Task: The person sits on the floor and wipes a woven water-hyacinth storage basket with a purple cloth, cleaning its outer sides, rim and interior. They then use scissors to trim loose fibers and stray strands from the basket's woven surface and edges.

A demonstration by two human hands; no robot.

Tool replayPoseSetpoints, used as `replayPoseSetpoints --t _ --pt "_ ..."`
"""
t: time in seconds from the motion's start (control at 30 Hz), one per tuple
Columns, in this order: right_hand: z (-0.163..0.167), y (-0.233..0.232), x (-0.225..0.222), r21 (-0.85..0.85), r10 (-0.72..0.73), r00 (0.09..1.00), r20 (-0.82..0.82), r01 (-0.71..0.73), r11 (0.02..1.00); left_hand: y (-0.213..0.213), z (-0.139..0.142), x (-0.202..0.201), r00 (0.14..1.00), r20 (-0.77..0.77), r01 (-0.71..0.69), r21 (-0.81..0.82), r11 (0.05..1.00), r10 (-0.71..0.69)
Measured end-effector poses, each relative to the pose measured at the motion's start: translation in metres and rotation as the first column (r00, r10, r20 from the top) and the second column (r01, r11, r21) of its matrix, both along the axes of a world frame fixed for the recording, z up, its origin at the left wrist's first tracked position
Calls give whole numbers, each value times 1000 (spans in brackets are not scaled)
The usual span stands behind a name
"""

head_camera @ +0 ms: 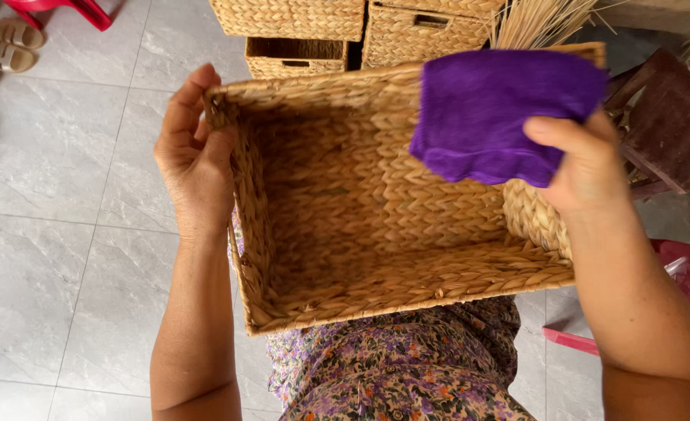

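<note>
Left hand (195,160) grips the left wall of the rectangular woven straw basket (376,300) on my lap, fingers curled over its rim. Right hand (586,168) pinches a folded purple cloth (493,113) over the basket's far right corner; nothing lies inside.

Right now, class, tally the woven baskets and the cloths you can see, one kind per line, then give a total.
Woven baskets: 4, one held, three behind on the floor
Purple cloths: 1
Total: 5
</note>
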State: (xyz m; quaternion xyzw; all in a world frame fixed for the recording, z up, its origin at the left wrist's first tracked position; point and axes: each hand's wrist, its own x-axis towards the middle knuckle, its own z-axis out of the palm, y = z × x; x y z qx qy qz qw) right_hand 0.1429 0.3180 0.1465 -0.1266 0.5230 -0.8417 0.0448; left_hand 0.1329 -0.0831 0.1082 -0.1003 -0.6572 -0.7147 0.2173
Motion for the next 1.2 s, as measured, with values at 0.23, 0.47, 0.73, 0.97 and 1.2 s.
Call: replayPoseSetpoints --t 0.23,0.47,0.73,0.97,1.2 --pt "-10 -8 52 2 -391 870 -301 411 912 2 13 17 963 -268 17 -18 1000 -21" --pt "-121 -83 59 643 62 698 -713 617 453 33 -15 24 917 -399 -84 -162 983 13" --pt "-147 -185 53 889 269 950 -160 20 458 34 -29 46 949 -299 -179 -256 950 98" --pt "-170 -162 41 846 386 834 -394 165 508 38 -39 50 947 -302 -203 -287 936 112" --pt "-167 -28 20 880 383 795 -470 456 132 36 -42 51 954 -282 -171 -252 953 97"
